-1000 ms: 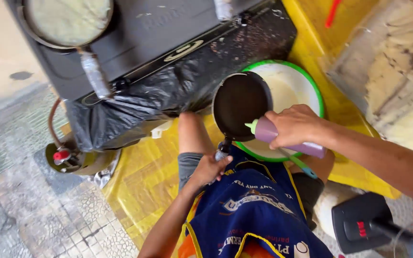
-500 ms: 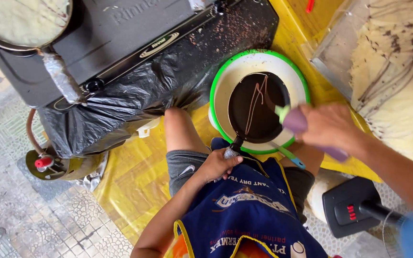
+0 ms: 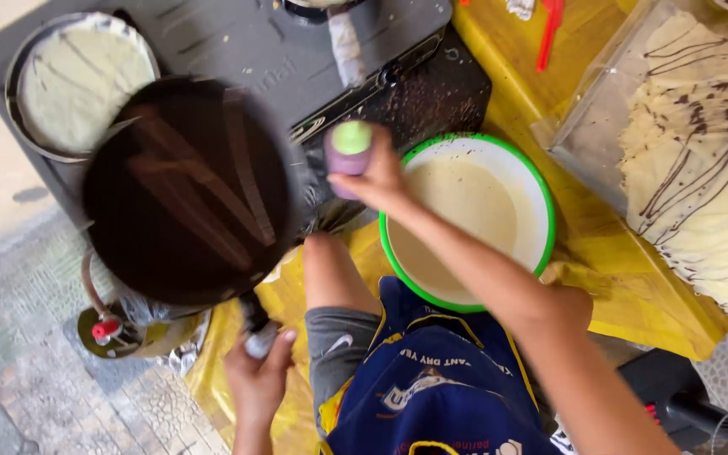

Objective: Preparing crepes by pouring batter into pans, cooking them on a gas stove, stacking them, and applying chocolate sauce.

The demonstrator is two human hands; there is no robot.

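Head view, one moment, listed largest to smallest.

Bench (image 3: 541, 126): covered in yellow sheet, ran across the upper right and centre of the frame.

Stove (image 3: 238, 42): dark, flat-topped, wrapped below in black plastic, upper left; a second pan (image 3: 77, 80) with pale batter rested on it at the far upper left.

Stack of thin crepes (image 3: 709, 168): pale, streaked with dark drizzle, on clear plastic at the right edge.

Dark round pan (image 3: 187, 190): left of centre, lifted clear of the stove, blurred, its surface streaked with brown lines. Left hand (image 3: 256, 379), lower left, had its fingers wrapped around the pan's handle.

Bowl (image 3: 532, 181): white with a green rim, holding pale batter, centre of the frame, just beside the pan.

Right hand (image 3: 377, 173): centre, fingers closed around a small purple squeeze bottle (image 3: 349, 152) with a green cap, held between pan and bowl.

Gas regulator (image 3: 104, 330): red knob, lower left, on the paved floor.

Handling note, as judgement: the pan likely wants a firm, level grip, and the bottle should be kept clear of the bowl's rim.
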